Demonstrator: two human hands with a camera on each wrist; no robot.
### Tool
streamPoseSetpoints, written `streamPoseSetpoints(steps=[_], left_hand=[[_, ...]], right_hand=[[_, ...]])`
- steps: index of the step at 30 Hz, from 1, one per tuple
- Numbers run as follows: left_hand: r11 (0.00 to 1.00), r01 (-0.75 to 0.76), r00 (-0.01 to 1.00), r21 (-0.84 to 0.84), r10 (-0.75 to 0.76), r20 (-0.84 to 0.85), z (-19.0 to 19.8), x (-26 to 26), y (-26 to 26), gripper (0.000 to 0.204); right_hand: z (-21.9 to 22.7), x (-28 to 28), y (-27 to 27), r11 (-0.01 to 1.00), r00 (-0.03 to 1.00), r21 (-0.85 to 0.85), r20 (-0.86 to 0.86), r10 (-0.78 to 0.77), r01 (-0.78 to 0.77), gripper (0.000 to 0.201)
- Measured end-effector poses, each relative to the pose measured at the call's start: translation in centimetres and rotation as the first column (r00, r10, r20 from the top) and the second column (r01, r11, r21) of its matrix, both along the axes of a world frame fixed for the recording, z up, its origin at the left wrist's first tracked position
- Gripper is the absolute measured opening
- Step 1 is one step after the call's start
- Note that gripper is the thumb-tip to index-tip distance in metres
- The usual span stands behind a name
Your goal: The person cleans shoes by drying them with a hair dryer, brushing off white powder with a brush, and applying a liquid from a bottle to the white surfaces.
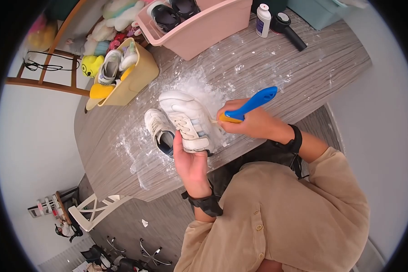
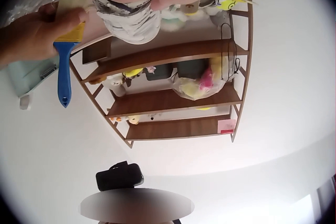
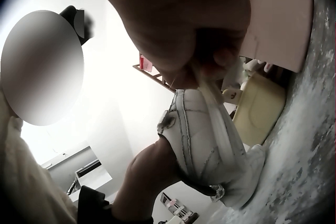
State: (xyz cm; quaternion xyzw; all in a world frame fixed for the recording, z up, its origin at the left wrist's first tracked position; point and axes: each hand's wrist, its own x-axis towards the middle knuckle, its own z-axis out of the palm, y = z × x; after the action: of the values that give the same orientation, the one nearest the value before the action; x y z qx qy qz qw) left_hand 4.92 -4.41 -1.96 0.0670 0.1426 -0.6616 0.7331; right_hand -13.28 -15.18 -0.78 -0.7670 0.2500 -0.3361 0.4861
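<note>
A white shoe (image 1: pixel 186 119) with laces and a strap is held at its heel end by the left hand (image 1: pixel 192 170), thumb along its side. The right hand (image 1: pixel 249 121) grips a brush with a blue and yellow handle (image 1: pixel 258 100); its pale bristles meet the sole side of the shoe. In the right wrist view the bristles (image 3: pixel 223 129) lie along the shoe (image 3: pixel 197 124). The left wrist view shows the brush handle (image 2: pixel 64 77) below the right hand (image 2: pixel 31 37). The second white shoe (image 1: pixel 157 129) stands on the table, left of the held one.
White powder (image 1: pixel 195 86) is scattered over the wooden table (image 1: pixel 303 86). Behind are a pink bin (image 1: pixel 204 31) with dark shoes, a yellow bin (image 1: pixel 138 75) with shoes, a white bottle (image 1: pixel 263 20) and a black-handled tool (image 1: pixel 294 37). A white chair (image 1: pixel 95 213) stands beyond the table's left end.
</note>
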Motion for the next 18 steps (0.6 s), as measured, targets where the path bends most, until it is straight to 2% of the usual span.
streamPoseSetpoints(steps=[2, 5, 8, 11, 14, 17, 18], left_hand=[[1.000, 0.010, 1.000, 0.001, -0.010, -0.014, 0.0, 0.1, 0.0, 0.034], [0.999, 0.039, 0.999, 0.001, -0.039, -0.028, 0.4, -0.1, -0.1, 0.034], [0.998, 0.063, 0.998, -0.013, -0.064, -0.016, 0.2, -0.8, -0.1, 0.035], [0.998, 0.062, 0.998, 0.007, -0.062, 0.019, 0.0, -1.0, -0.1, 0.035], [0.999, 0.038, 0.999, 0.004, -0.038, 0.028, 0.1, -0.8, 0.0, 0.035], [0.999, 0.033, 0.999, -0.011, -0.033, 0.007, 0.0, -0.2, 0.0, 0.035], [0.999, 0.032, 0.999, -0.019, -0.032, 0.005, -0.2, 0.0, 0.0, 0.035]], right_hand=[[-0.3, -0.1, -0.1, 0.995, 0.997, 0.090, 0.074, -0.037, 0.030, 0.011], [0.8, 0.0, -0.8, 0.960, 0.967, 0.247, 0.177, -0.181, 0.134, 0.010], [2.5, 0.4, -1.5, 0.947, 0.935, 0.247, 0.238, -0.263, 0.204, 0.009], [2.7, 1.1, -1.8, 0.956, 0.932, 0.201, 0.253, -0.260, 0.213, 0.010], [0.8, 0.9, -1.4, 0.985, 0.952, 0.066, 0.253, -0.170, 0.158, 0.013], [-0.3, 0.1, 0.0, 1.000, 0.998, -0.007, 0.051, -0.023, 0.023, 0.013], [-0.5, -0.2, 0.4, 1.000, 1.000, 0.017, 0.023, -0.011, 0.010, 0.013]])
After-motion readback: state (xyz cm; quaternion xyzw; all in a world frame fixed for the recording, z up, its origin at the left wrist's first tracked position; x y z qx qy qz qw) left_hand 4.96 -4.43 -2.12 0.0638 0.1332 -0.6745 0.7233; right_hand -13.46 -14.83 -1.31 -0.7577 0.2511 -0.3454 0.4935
